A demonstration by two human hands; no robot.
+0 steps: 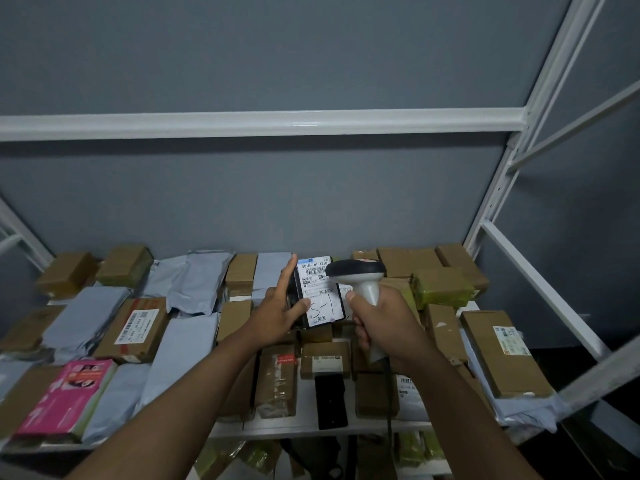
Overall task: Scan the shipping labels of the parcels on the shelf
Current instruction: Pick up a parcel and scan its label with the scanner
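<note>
Parcel [317, 292], black with a white shipping label [318, 289], is held upright above the shelf [294, 424] by the left hand [282, 311], thumb pinching it. Right hand [384, 323] fingers grip the scanner [360, 277] just beside it.

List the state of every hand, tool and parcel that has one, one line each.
Left hand: holds the black parcel, thumb on its label.
Black parcel: lifted, tilted up, label facing the camera.
Right hand: grips the scanner handle.
Scanner: head beside the label.
Pink box: lying flat on the shelf.
</note>
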